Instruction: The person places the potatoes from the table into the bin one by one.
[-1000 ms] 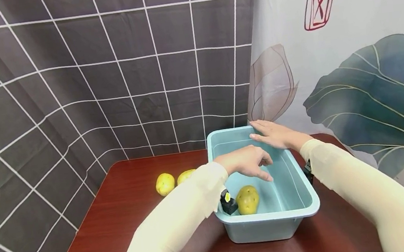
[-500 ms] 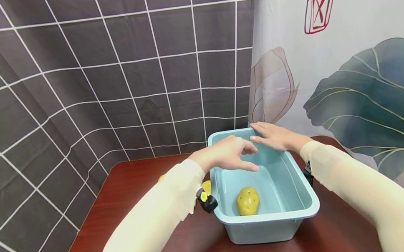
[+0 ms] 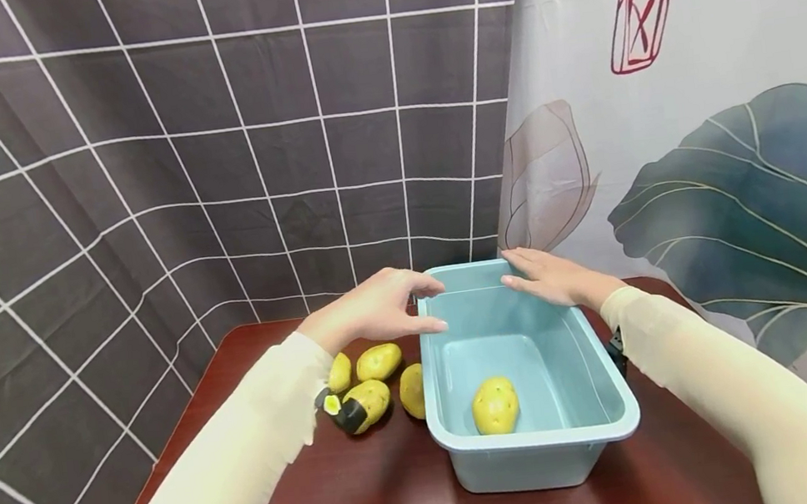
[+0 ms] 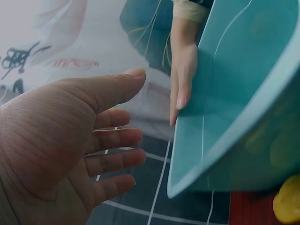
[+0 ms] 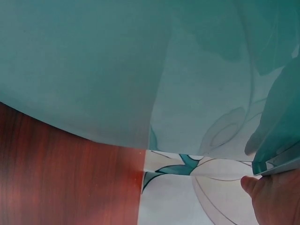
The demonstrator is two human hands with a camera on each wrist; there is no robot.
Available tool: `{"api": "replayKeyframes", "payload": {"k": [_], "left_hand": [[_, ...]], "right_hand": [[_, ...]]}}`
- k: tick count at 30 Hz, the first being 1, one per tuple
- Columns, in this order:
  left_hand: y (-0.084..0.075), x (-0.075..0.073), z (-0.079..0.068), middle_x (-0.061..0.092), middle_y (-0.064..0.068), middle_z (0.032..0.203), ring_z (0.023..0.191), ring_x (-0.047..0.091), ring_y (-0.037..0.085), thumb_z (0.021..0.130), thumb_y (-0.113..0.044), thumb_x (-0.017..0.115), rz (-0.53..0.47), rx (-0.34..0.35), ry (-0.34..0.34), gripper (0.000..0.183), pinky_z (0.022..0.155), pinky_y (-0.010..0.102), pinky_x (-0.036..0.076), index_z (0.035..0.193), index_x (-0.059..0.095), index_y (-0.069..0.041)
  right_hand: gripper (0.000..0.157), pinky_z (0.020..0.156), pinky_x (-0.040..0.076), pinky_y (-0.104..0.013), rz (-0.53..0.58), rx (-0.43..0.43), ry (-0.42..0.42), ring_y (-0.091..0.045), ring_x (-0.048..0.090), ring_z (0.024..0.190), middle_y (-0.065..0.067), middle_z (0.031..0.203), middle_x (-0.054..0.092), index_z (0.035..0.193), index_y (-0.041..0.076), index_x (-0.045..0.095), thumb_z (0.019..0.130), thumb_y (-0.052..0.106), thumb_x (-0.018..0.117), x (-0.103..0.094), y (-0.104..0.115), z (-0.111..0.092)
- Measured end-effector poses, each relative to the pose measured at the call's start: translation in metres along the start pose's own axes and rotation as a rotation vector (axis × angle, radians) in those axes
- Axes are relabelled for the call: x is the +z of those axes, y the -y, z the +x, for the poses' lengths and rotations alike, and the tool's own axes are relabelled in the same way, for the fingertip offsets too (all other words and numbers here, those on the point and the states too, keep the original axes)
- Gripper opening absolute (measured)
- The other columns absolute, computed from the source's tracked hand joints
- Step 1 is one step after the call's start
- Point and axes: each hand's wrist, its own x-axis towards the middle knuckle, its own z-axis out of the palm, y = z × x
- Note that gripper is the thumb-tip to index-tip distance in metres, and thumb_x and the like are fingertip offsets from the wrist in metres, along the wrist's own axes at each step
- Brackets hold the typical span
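Four potatoes [image 3: 379, 362] lie beside one bin [image 3: 523, 464] containing one potato [image 3: 495, 405].

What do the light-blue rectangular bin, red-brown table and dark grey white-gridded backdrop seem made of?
Light-blue rectangular bin: likely moulded plastic, smooth and fairly glossy; it has rounded corners and what look like reflections on its outer wall.
Red-brown table: wood or laminate, satin; streaky grain shows in the right wrist view.
Dark grey white-gridded backdrop: probably matte fabric; its lines bend over soft folds.
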Motion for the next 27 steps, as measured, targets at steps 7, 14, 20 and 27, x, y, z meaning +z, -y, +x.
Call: {"api": "replayKeyframes", "payload": {"k": [7,14,20,27], "left_hand": [[0.023,-0.002,-0.027,0.064,0.004,0.124,0.115,0.059,0.016,0.084,-0.042,0.072,-0.031,-0.064,-0.023,0.059,0.098,0.034,0.044,0.13,0.059,-0.006],[0.045,0.007,-0.053,0.064,0.003,0.121,0.112,0.059,0.017,0.084,-0.04,0.072,-0.029,-0.11,-0.038,0.055,0.097,0.035,0.045,0.128,0.061,-0.009],[0.061,0.022,-0.074,0.065,0.007,0.119,0.11,0.06,0.02,0.084,-0.039,0.073,-0.038,-0.13,-0.079,0.054,0.095,0.038,0.046,0.125,0.062,-0.005],[0.075,0.041,-0.09,0.065,0.006,0.119,0.11,0.06,0.022,0.083,-0.039,0.073,-0.079,-0.192,-0.104,0.053,0.094,0.039,0.047,0.122,0.064,-0.005]], "right_hand": [[0.081,0.111,0.01,-0.06,0.006,0.004,0.002,-0.038,0.01,0.144,-0.015,0.159,0.014,0.155,0.012,0.016,0.095,0.066,0.027,0.0,0.0,0.0],[0.081,0.111,0.011,-0.06,0.006,-0.001,-0.003,-0.038,0.011,0.144,-0.016,0.158,0.015,0.155,0.011,0.016,0.095,0.066,0.027,0.002,0.0,0.0],[0.081,0.111,0.011,-0.059,0.002,0.002,-0.003,-0.037,0.011,0.144,-0.015,0.158,0.016,0.155,0.012,0.016,0.095,0.066,0.028,0.001,0.002,0.001],[0.081,0.111,0.011,-0.059,0.004,-0.002,-0.003,-0.037,0.012,0.144,-0.015,0.159,0.015,0.155,0.011,0.017,0.096,0.066,0.028,0.001,0.001,0.0]]}}
